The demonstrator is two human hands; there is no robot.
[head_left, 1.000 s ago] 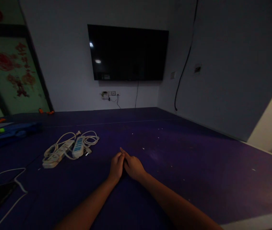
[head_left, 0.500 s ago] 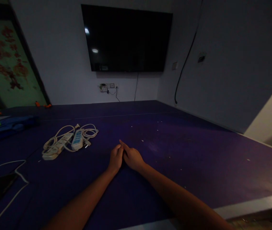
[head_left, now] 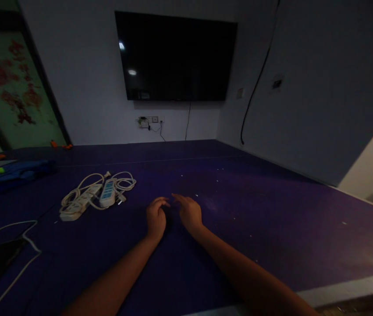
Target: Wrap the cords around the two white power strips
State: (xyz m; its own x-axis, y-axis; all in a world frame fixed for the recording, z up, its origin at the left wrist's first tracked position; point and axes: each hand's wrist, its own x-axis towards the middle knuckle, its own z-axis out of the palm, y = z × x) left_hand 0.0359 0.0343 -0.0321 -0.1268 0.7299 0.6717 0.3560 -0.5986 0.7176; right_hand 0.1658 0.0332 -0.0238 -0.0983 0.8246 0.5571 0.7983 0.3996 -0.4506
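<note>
Over the purple surface (head_left: 186, 272) my left hand (head_left: 156, 218) and my right hand (head_left: 190, 213) face each other with a narrow gap between them. Both have their fingers bent loosely and pointing inward, and nothing shows in either hand. The fingertips come close but stay apart. To the left of my left hand lie two white power strips, one with blue sockets (head_left: 108, 193) and a plainer one (head_left: 80, 204), with their white cords looped around them.
A dark flat device (head_left: 2, 263) with a white cable (head_left: 31, 245) lies at the lower left. Blue cloth (head_left: 25, 171) is behind it. Small white scraps (head_left: 197, 195) dot the surface. A television (head_left: 176, 59) hangs on the far wall; a black cable (head_left: 255, 87) hangs at the right.
My hands were pressed together with fingers touching; now they have separated, the left moving slightly left and the right slightly right, with fingers loosened. The view has shifted a little.
</note>
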